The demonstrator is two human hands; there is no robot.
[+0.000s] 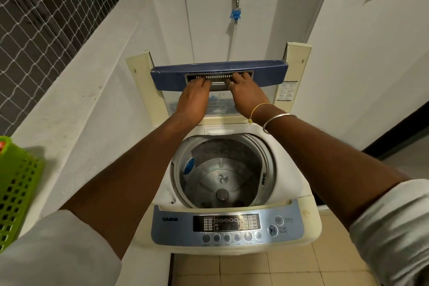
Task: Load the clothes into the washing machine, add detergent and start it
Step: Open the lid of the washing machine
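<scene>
Top left, a net [46,18] over a dark opening. Lower left, a green basket [16,193], cut by the frame edge, on a white ledge [69,123]; contents too little in view to tell.

Next, the left hand [193,97] at the end of a bare forearm, sleeve rolled near the elbow. Palm down, fingers [200,81] hooked into the grey handle [218,87] of the lid [167,79], gripping it.

Centre, the washer [167,188]: a top-loader against the back wall, close beside the ledge. Lid raised and folded, its blue band facing the camera. Below the forearms, the open drum [222,169], steel, with the agitator disc plain at the bottom. Nearest the camera, the panel [227,225], blue-edged, with a display and a row of round buttons. On the wall above the lid, a tap [236,7] with a blue fitting.

Just right of centre, the right hand [246,93], likewise palm down, fingers curled into the same handle, close beside the left hand. Ring [231,83] on one finger; yellow thread [257,109] and silver bangle [278,118] at the wrist.

Far right, a dark doorway [406,134] and tiled floor [313,269].
</scene>
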